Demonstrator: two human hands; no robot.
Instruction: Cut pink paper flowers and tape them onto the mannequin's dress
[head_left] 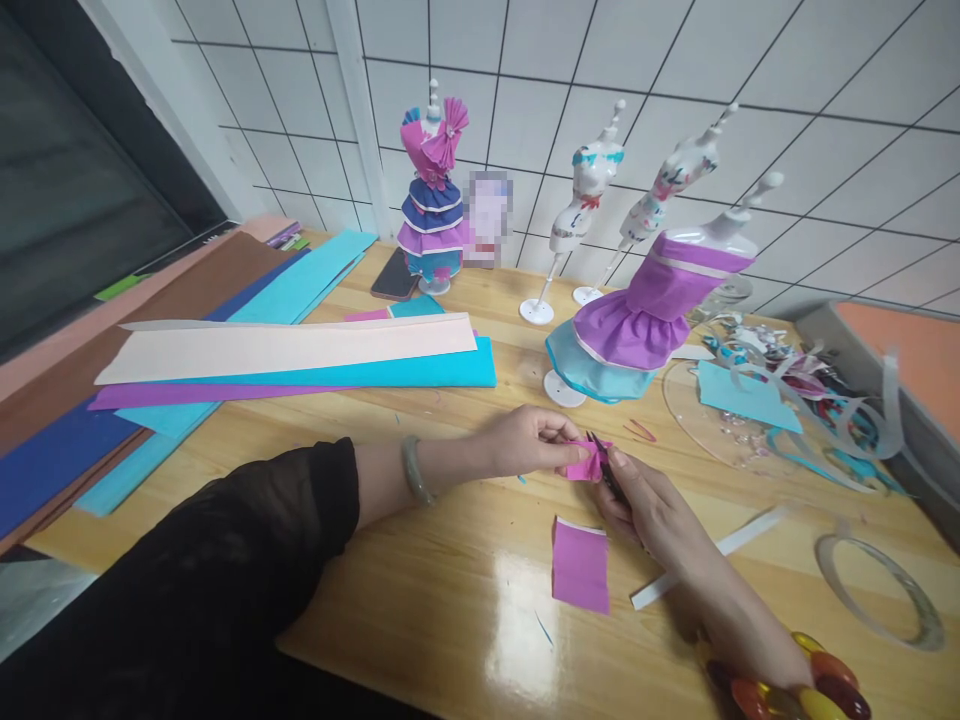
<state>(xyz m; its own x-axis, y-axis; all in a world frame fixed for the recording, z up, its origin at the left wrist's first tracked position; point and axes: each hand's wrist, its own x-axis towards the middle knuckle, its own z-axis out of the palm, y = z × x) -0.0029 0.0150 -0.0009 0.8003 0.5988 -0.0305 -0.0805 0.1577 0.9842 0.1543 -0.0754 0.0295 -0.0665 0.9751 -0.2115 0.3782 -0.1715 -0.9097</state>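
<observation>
Between finger and thumb my left hand (pixel 541 440) pinches a small piece of magenta paper (pixel 581 462), gathered at its right end. My right hand (pixel 637 500) is closed around a dark pointed tool (pixel 611 480), which looks like scissors or tweezers, its tips at the gathered part of the paper. Just below both hands a purple paper rectangle (pixel 581 568) with a pale top edge lies flat on the wooden table. Behind them stands a mini dress form (pixel 660 300) in a purple and light blue paper dress.
Sheets of folded crepe paper (pixel 300 350) lie at the left. More dress forms (pixel 433 200) stand along the tiled wall, near a phone (pixel 394 275). At right are a clear round tray (pixel 690 420) with beads and scraps, a white strip (pixel 750 530) and a tape roll (pixel 877 590).
</observation>
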